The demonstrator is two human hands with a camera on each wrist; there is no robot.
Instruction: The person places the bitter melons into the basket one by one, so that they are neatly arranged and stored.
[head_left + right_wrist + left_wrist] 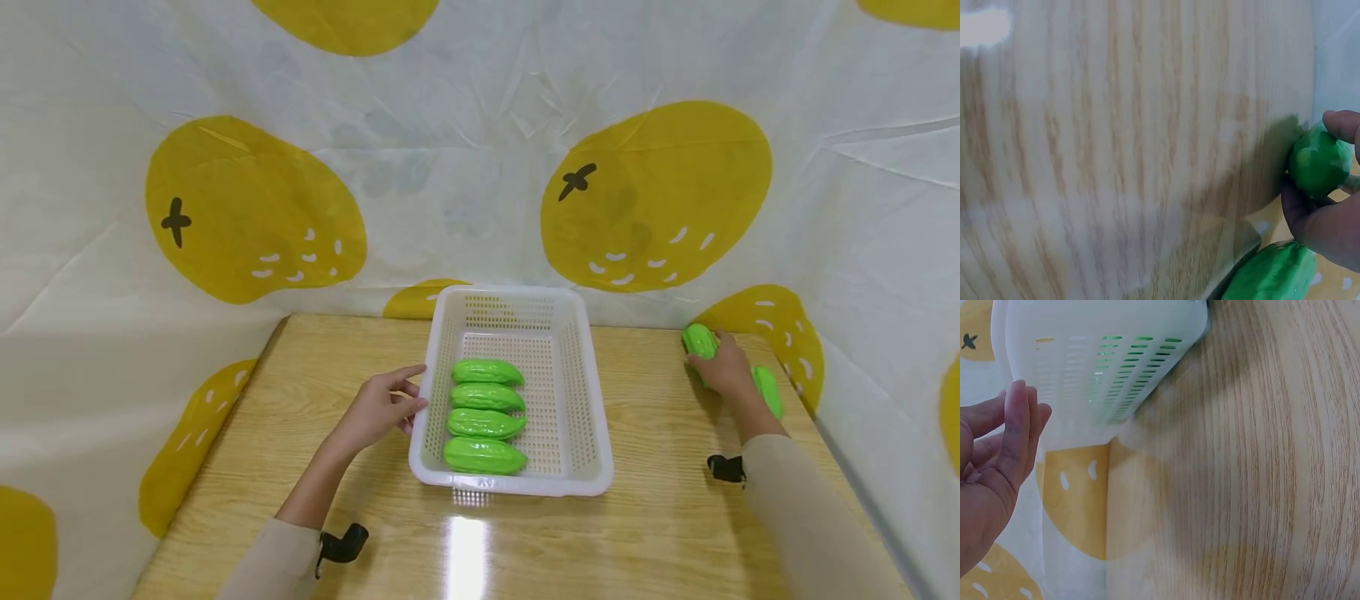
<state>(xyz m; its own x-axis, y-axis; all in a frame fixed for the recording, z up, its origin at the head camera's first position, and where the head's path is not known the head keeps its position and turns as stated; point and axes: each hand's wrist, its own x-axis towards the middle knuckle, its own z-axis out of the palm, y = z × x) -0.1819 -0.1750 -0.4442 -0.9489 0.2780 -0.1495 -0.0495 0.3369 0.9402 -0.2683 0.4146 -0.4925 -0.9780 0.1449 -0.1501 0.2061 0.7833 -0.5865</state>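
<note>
In the head view, a wood-grained table (637,400) is seen towards 6 o'clock, a bright glare (467,558) being mirrored there. It is bordered towards 12 o'clock by white cloth (450,92), printed with yellow fruits (255,208); dark marks are borne by those at 10 and 2.

Wood-grain table (648,417) — white basket (517,483) midway, green gourd (768,390) at right

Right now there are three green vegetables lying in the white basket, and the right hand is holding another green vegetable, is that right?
Not quite: the head view shows four green vegetables lying in the white basket, not three. The right hand is indeed holding another green vegetable.
</note>
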